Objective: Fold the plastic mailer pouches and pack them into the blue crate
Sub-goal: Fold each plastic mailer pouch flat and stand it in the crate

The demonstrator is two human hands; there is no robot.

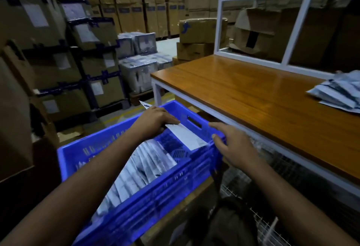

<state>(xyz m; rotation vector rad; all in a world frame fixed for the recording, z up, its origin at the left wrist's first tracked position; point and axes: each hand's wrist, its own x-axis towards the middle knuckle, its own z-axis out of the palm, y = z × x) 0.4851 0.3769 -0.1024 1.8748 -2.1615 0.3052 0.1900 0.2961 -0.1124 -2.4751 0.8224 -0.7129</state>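
Observation:
A blue crate (81, 154) stands low in front of me, left of the table. Inside it a row of folded white and dark mailer pouches (136, 169) stands on edge. One folded pouch (187, 134) lies tilted at the crate's far end. My left hand (155, 121) holds that pouch by its far edge, fingers curled over it. My right hand (231, 144) hovers over the crate's right rim with fingers relaxed and spread, the thumb near the pouch's corner. A loose pile of unfolded pouches (341, 94) lies on the table at the far right.
A wooden table (253, 94) with a white metal frame stands to the right, with a wire mesh shelf (272, 168) beneath it. Stacked cardboard boxes (58, 51) line the left and back. Wrapped white bundles (138, 66) sit on a pallet behind the crate.

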